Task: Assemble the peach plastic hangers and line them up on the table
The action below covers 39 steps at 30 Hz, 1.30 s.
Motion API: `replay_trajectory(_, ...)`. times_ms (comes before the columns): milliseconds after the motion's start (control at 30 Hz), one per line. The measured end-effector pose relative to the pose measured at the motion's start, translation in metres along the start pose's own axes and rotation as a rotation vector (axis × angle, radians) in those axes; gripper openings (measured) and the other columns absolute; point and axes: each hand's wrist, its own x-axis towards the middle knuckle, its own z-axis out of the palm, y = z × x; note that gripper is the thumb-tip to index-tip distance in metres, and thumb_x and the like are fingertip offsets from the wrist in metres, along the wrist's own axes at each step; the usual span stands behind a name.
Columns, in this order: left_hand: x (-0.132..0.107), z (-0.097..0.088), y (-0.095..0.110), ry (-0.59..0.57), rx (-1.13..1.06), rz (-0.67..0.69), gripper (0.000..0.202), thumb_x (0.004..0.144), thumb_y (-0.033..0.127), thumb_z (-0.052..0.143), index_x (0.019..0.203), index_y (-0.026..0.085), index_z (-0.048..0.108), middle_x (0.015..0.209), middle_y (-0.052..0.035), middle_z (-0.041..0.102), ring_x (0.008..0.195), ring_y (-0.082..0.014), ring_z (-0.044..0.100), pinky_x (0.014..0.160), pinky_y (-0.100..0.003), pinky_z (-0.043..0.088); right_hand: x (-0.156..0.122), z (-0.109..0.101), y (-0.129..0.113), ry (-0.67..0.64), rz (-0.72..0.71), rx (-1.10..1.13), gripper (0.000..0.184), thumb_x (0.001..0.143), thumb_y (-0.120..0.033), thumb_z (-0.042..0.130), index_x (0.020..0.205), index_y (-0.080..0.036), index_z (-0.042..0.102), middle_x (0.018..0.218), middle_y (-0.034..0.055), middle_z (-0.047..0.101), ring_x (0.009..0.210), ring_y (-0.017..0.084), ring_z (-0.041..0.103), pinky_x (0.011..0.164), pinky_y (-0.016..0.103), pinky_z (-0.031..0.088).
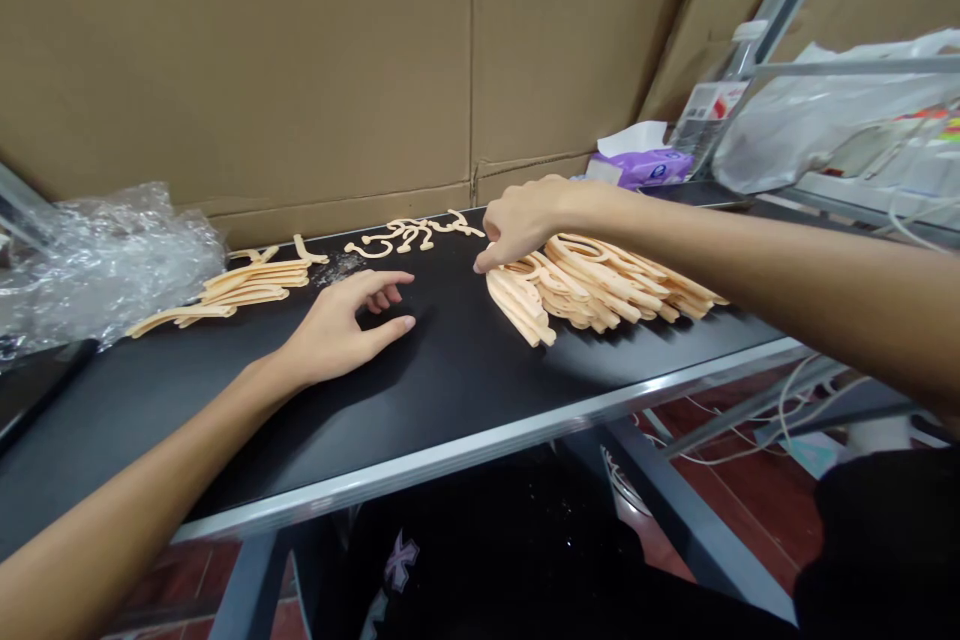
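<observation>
My left hand [349,325] hovers over the black tabletop with thumb and forefinger stretched apart, holding nothing. To its left lies a small stack of cream-coloured curved strips [244,288]. At the upper left end of a larger row of matching curved pieces [600,280], my right hand [521,225] has its fingers bent down and closed on the leftmost piece [517,305]; the fingertips are partly hidden. Thin curly cream scraps [405,235] lie at the back, between my two hands. Some pieces in the row show round openings.
Crumpled clear plastic wrap [142,240] and a dark flat object [37,385] are at the left. Cardboard [337,50] stands behind the table [420,390]. A purple tissue pack [645,165], a bottle [712,105] and plastic bags [795,120] are at the back right. Cables hang below.
</observation>
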Motion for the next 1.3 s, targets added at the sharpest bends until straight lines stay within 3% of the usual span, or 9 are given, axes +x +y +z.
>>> replay_trajectory(100, 0.0, -0.001, 0.0, 0.0, 0.01, -0.002, 0.052, 0.089, 0.051, 0.07, 0.129, 0.019, 0.071, 0.102, -0.0072, 0.074, 0.088, -0.0213, 0.067, 0.089, -0.041, 0.059, -0.002, -0.001, -0.002, -0.004, 0.012, -0.009, 0.037, 0.075, -0.054, 0.076, 0.089, -0.019, 0.077, 0.095, 0.0155, 0.076, 0.101, 0.041, 0.073, 0.092, 0.059, 0.051)
replay_trajectory(267, -0.001, -0.001, -0.001, -0.008, 0.025, -0.001, 0.052, 0.089, 0.052, 0.069, 0.129, 0.019, 0.071, 0.101, -0.0069, 0.074, 0.088, -0.0218, 0.068, 0.088, -0.042, 0.059, 0.002, 0.002, 0.001, -0.005, 0.035, 0.051, 0.043, 0.068, -0.06, 0.083, 0.082, -0.021, 0.076, 0.083, 0.0134, 0.074, 0.09, 0.038, 0.073, 0.086, 0.058, 0.053)
replay_trajectory(467, 0.0, 0.0, -0.002, -0.011, 0.031, 0.007, 0.052, 0.09, 0.053, 0.069, 0.131, 0.02, 0.071, 0.102, -0.0065, 0.074, 0.089, -0.0218, 0.068, 0.089, -0.041, 0.059, 0.004, 0.002, 0.005, -0.033, -0.02, -0.018, 0.046, 0.069, -0.062, 0.074, 0.093, -0.023, 0.08, 0.087, 0.0102, 0.075, 0.088, 0.034, 0.072, 0.076, 0.05, 0.056)
replay_trajectory(700, 0.001, -0.003, 0.0, -0.031, 0.051, 0.018, 0.051, 0.09, 0.054, 0.069, 0.13, 0.022, 0.072, 0.1, -0.0054, 0.074, 0.088, -0.0219, 0.068, 0.088, -0.039, 0.058, -0.006, -0.005, 0.0, -0.03, -0.014, 0.041, 0.039, 0.073, -0.058, 0.075, 0.083, -0.02, 0.08, 0.077, 0.0108, 0.072, 0.084, 0.035, 0.073, 0.079, 0.051, 0.056)
replay_trajectory(933, 0.001, -0.002, -0.001, -0.027, 0.053, 0.038, 0.045, 0.091, 0.052, 0.07, 0.122, 0.02, 0.075, 0.102, -0.0066, 0.075, 0.089, -0.0215, 0.069, 0.088, -0.038, 0.058, -0.001, 0.002, 0.001, -0.043, -0.019, 0.016, 0.041, 0.073, -0.059, 0.076, 0.084, -0.021, 0.081, 0.081, 0.0109, 0.074, 0.089, 0.035, 0.073, 0.085, 0.053, 0.056)
replay_trajectory(1067, 0.002, 0.001, 0.01, -0.079, 0.068, 0.106, 0.035, 0.094, 0.047, 0.068, 0.113, 0.019, 0.078, 0.106, -0.0074, 0.077, 0.095, -0.0222, 0.071, 0.091, -0.038, 0.058, -0.002, -0.003, 0.002, -0.133, -0.03, -0.028, 0.049, 0.078, -0.064, 0.073, 0.097, -0.02, 0.082, 0.09, 0.0104, 0.075, 0.092, 0.033, 0.074, 0.084, 0.047, 0.057)
replay_trajectory(1300, 0.004, 0.023, 0.049, -0.222, 0.029, 0.252, 0.03, 0.1, 0.036, 0.064, 0.12, 0.017, 0.076, 0.115, -0.0089, 0.076, 0.11, -0.0241, 0.07, 0.101, -0.041, 0.057, 0.0, -0.01, 0.0, -0.293, -0.039, -0.054, 0.064, 0.087, -0.075, 0.068, 0.104, -0.014, 0.079, 0.098, 0.0116, 0.076, 0.101, 0.033, 0.074, 0.088, 0.042, 0.058)
